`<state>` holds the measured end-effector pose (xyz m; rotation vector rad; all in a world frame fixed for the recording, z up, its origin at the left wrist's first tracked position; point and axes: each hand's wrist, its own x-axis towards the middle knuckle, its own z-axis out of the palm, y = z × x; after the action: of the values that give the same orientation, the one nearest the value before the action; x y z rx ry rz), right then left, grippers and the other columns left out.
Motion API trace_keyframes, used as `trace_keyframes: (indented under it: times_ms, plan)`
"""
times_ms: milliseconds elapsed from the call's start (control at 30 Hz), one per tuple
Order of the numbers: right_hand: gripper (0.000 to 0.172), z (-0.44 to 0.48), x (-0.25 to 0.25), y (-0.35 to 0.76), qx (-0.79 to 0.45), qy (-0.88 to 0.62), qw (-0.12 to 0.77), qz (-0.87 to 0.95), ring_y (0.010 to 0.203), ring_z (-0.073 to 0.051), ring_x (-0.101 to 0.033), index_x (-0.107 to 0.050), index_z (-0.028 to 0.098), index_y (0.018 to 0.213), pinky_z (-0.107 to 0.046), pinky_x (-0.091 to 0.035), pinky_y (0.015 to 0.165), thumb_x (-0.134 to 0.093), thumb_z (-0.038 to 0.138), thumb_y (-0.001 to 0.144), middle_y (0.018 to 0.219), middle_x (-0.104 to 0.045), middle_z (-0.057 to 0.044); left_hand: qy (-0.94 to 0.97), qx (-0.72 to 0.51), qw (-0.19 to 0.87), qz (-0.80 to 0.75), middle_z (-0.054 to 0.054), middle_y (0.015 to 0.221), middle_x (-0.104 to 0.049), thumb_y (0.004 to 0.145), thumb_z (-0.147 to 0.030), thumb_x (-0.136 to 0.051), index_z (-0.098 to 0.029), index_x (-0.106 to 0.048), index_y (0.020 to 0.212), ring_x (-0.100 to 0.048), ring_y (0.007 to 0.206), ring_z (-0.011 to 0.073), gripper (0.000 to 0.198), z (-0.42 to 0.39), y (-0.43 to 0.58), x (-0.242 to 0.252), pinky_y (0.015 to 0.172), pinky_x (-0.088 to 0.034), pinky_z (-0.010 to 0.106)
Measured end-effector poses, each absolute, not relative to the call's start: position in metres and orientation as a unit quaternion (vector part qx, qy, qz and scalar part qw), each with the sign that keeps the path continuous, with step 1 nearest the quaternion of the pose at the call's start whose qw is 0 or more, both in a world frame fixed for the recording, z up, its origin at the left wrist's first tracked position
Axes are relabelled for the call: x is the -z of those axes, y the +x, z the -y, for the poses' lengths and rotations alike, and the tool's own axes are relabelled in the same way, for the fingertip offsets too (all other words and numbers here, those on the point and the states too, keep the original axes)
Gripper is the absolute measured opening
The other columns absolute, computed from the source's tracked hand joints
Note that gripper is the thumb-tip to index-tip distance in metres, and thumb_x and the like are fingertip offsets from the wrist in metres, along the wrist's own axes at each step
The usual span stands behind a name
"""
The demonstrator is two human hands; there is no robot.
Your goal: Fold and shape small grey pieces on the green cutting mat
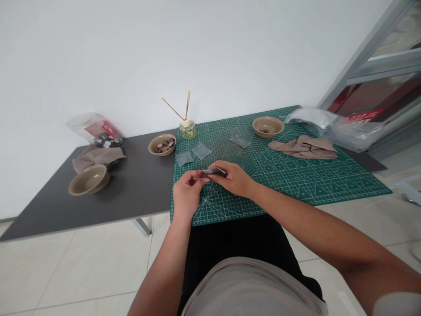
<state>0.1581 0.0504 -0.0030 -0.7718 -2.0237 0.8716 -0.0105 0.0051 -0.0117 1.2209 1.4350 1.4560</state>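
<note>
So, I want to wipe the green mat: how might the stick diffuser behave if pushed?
The diffuser looks see-through, like glass, so it's probably fragile. Its sticks splay high and wide, so they would likely wobble or catch. Being squat, it may slide before tipping.

Left hand [187, 193] and right hand [236, 177] pinch a small, flat, grey-and-black item [217, 171] over the green, white-gridded cutting mat [226, 206]. Beyond: three flat, greyish rectangular sachets [201, 151] on mat. Left of mat, on dark grey counter [141, 188]: round tan bowl [166, 153] holding brown pieces [165, 145]. Yellow-green diffuser bottle [188, 130], two wooden sticks [187, 104]: mat's far left corner.
</note>
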Motion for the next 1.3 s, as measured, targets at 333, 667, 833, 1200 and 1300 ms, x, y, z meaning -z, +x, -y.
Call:
trace_keyframes:
  times_ms: [333, 667, 833, 1200, 1300]
  plan:
    - [0.011, -0.0510, 0.0035, 0.1597, -0.367, -0.302, 0.395, 0.786, 0.075, -0.014, -0.057, -0.065, 0.019, 0.092, -0.026, -0.043, 0.070, -0.064, 0.029, 0.087, 0.082, -0.064, 0.001, 0.485, -0.555, 0.360, -0.572, 0.000, 0.076, -0.072, 0.065, -0.026, -0.077, -0.020, -0.071, 0.078, -0.066, 0.075, 0.0168, 0.015, -0.0024, -0.0077, 0.0061, 0.074, -0.053, 0.030]
    - [0.011, -0.0504, 0.0022, 0.1589, -0.354, -0.297, 0.384, 0.799, 0.078, -0.015, -0.058, -0.062, 0.020, 0.096, -0.028, -0.044, 0.072, -0.060, 0.029, 0.089, 0.087, -0.064, -0.001, 0.472, -0.579, 0.381, -0.545, -0.001, 0.077, -0.071, 0.064, -0.025, -0.080, -0.020, -0.070, 0.080, -0.065, 0.074, 0.0154, 0.019, -0.0039, -0.0098, 0.0103, 0.074, -0.053, 0.029]
    - [0.011, -0.0496, 0.0015, 0.1598, -0.354, -0.296, 0.386, 0.799, 0.075, -0.015, -0.057, -0.062, 0.020, 0.094, -0.028, -0.043, 0.071, -0.062, 0.028, 0.087, 0.084, -0.063, 0.000, 0.484, -0.570, 0.374, -0.549, -0.001, 0.076, -0.071, 0.066, -0.027, -0.078, -0.020, -0.071, 0.081, -0.065, 0.074, 0.0154, 0.018, -0.0034, -0.0100, 0.0106, 0.073, -0.053, 0.029]
    - [0.007, -0.0508, 0.0036, 0.1569, -0.339, -0.306, 0.403, 0.793, 0.083, -0.016, -0.061, -0.064, 0.020, 0.093, -0.030, -0.046, 0.077, -0.060, 0.025, 0.091, 0.089, -0.067, -0.002, 0.475, -0.575, 0.372, -0.552, 0.000, 0.077, -0.071, 0.064, -0.027, -0.080, -0.019, -0.070, 0.080, -0.066, 0.074, 0.0154, 0.020, -0.0047, -0.0100, 0.0099, 0.073, -0.053, 0.029]
    - [0.011, -0.0506, 0.0028, 0.1579, -0.349, -0.308, 0.397, 0.791, 0.082, -0.016, -0.062, -0.066, 0.020, 0.096, -0.029, -0.046, 0.075, -0.062, 0.027, 0.089, 0.090, -0.069, -0.002, 0.479, -0.570, 0.371, -0.555, 0.000, 0.076, -0.070, 0.065, -0.027, -0.079, -0.019, -0.070, 0.079, -0.065, 0.073, 0.0153, 0.019, -0.0047, -0.0099, 0.0097, 0.072, -0.052, 0.029]
